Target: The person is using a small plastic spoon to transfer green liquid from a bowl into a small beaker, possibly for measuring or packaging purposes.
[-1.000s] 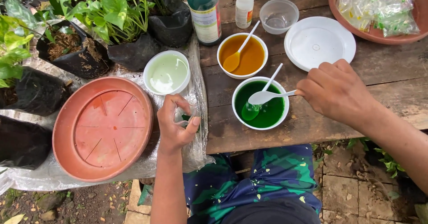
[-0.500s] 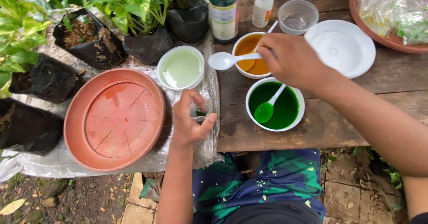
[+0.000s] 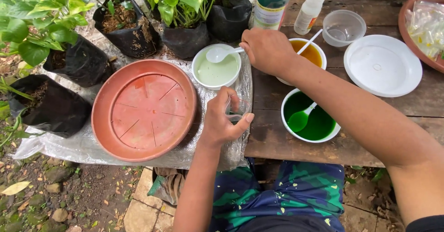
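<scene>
Three bowls (image 3: 216,67) (one spoon (image 3: 221,53) each).

My white plastic spoon (image 3: 221,54) hangs level, bowl empty, over the white bowl of pale green liquid (image 3: 216,68); a small clear cup (image 3: 234,109) stands tilted beside it.

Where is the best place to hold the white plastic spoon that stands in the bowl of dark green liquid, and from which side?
Probably the upper end of the white plastic spoon handle, from the upper right: it leans on the rim of the white bowl of dark green liquid there, dry, while its scoop lies submerged.
</scene>
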